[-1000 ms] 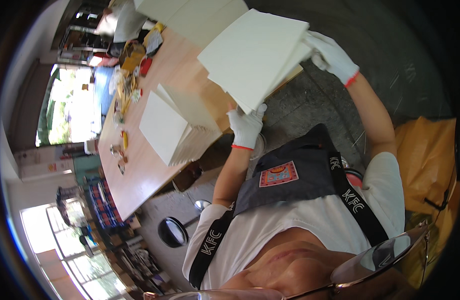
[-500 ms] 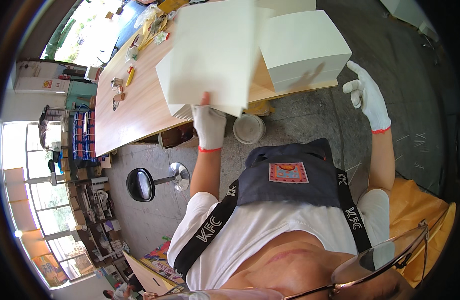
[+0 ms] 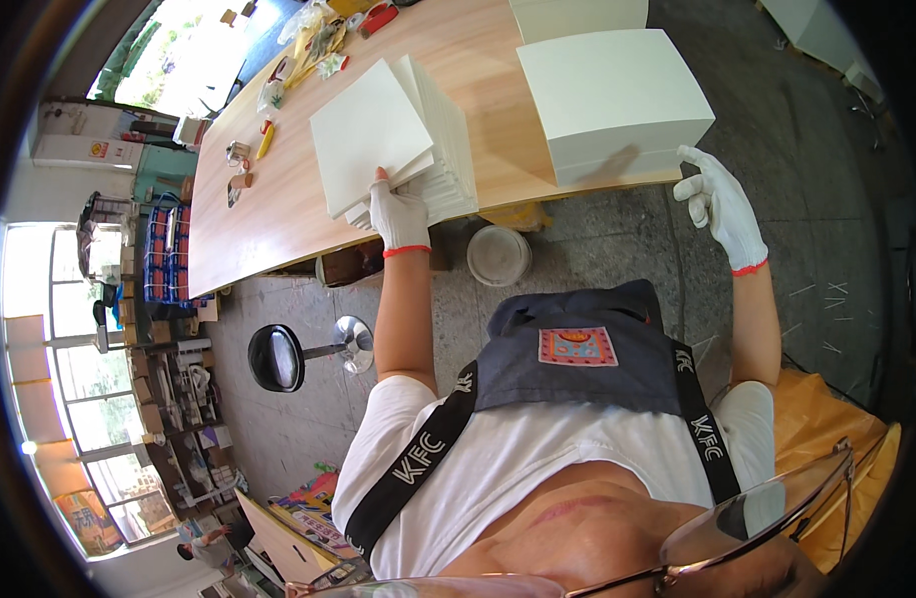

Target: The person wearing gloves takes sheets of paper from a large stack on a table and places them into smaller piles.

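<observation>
My left hand (image 3: 398, 211), in a white glove with a red cuff, grips a white sheet (image 3: 371, 135) at its near edge, the bare thumb on top and the fingers hidden below. That sheet lies askew over a stack of white sheets (image 3: 448, 140) at the table's near edge. My gloved right hand (image 3: 719, 207) is open, holding nothing, its fingers apart and partly bent. Its index fingertip is by the near right corner of a tall, neat stack of white sheets (image 3: 617, 85); whether it touches, I cannot tell.
The wooden table (image 3: 278, 214) bears a yellow cutter (image 3: 265, 140), a metal can (image 3: 238, 152) and a red tape dispenser (image 3: 378, 20). Another white stack (image 3: 582, 15) stands farther back. Below are a round white bucket (image 3: 499, 256) and a black stool (image 3: 276, 357). A person (image 3: 214, 548) is far off at lower left.
The white sheet in my left hand has come down from a raised position onto the left stack. My right hand has shifted slightly left and lower, beside the right stack.
</observation>
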Tool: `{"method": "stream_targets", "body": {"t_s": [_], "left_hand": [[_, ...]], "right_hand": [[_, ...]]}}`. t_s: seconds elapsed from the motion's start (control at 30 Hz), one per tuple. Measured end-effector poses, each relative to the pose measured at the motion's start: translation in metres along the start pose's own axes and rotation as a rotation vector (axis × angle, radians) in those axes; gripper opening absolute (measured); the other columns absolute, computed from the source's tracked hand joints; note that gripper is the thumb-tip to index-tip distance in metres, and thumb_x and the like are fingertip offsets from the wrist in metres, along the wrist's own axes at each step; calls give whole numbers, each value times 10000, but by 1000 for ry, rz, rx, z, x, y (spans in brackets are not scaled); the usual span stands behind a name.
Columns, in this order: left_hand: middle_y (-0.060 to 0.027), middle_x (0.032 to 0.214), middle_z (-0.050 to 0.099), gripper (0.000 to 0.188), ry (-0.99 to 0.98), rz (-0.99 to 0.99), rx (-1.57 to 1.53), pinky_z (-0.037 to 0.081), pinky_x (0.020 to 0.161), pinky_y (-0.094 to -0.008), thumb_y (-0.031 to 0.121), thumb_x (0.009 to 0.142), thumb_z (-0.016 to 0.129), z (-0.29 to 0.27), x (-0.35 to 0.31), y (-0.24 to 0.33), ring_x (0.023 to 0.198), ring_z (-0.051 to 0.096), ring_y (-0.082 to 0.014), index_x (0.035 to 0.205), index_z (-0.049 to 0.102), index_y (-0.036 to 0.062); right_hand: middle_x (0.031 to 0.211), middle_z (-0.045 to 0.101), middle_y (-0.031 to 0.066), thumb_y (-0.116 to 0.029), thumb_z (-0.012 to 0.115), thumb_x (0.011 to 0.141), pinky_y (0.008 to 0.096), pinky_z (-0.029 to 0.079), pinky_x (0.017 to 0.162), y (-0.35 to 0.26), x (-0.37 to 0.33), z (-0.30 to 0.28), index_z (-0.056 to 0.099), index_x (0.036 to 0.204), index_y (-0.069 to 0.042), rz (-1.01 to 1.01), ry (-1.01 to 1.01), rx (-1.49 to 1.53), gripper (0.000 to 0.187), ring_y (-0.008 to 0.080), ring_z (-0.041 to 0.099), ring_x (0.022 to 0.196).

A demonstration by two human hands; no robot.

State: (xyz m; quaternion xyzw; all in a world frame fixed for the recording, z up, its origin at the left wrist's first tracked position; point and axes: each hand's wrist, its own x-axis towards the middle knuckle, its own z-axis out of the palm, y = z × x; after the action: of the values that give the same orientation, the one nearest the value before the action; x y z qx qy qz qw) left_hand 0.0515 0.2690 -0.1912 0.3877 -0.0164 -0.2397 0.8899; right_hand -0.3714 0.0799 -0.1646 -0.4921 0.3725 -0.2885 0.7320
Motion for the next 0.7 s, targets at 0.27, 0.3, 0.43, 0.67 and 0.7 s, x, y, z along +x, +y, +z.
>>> {"method": "stream_targets", "body": {"t_s": [0.27,0.3,0.43,0.67,0.7], "left_hand": [[-118,1366,510,396,110,-225,-24,383,1101,-550,279,1010,485,14,-15,24,1300,461,-323,1350,439,83],[-115,1372,516,426,118,-303,-24,351,1140,-507,334,1025,444,25,-35,34,1339,432,-295,1381,431,100],[-118,1484,417,498,111,-194,-171,336,1130,-501,338,1023,447,11,-75,43,1359,390,-352,1465,359,125],[-64,963,528,172,-344,-969,-204,428,884,-435,253,937,563,-1,-148,-119,1040,509,-247,1078,558,156],[-59,965,518,114,13,-1257,-811,431,852,-429,237,937,520,-34,-126,-177,1012,514,-278,1011,542,153]], "right_hand": [[795,663,93,-303,429,1042,207,364,425,15,1,-12,525,1359,-79,18,2,32,400,66,498,494],[798,664,92,-303,430,1042,207,364,426,15,0,-15,526,1359,-83,18,8,40,398,65,498,496],[820,666,93,-327,451,1034,210,380,435,14,1,-29,516,1354,-35,23,93,39,438,62,500,509],[960,681,55,-365,499,1016,215,452,579,23,80,-94,539,1347,-30,-118,279,-28,473,70,563,671],[1026,682,58,-355,519,1011,226,499,670,18,105,-88,552,1339,-36,-145,279,-56,459,80,617,786]]}}
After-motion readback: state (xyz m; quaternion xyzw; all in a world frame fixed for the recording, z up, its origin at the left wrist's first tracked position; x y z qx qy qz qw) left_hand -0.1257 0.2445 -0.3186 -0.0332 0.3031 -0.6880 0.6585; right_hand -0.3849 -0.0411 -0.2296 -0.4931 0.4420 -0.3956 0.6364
